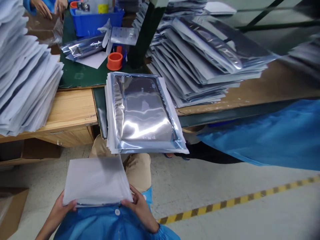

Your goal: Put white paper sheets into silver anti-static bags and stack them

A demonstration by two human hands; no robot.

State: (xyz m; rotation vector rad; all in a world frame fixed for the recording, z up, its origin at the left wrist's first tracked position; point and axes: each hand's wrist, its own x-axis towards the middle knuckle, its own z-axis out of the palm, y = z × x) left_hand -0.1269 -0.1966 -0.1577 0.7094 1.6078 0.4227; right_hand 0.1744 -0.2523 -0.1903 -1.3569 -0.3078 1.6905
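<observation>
Close to my body, above my lap, is a white foam pouch [96, 180], perhaps a few stacked together. My left hand [63, 205] grips its near left corner, thumb on top. At the near right corner my right hand [136, 201] pinches it the same way. A dark, shiny edge shows along the pouch's near side. In front of me, a stack topped by a shiny silver antistatic bag [143, 110] juts over the bench edge; white sheets stick out beneath that bag.
Piles of white pouches [27, 76] stand at left and of silver-and-white pouches [195, 60] at right. An orange tape roll [115, 61] and blue bin [96, 21] sit behind, near a green post [147, 33]. A co-worker's hands [50, 8] show at top left, a blue sleeve [270, 133] at right.
</observation>
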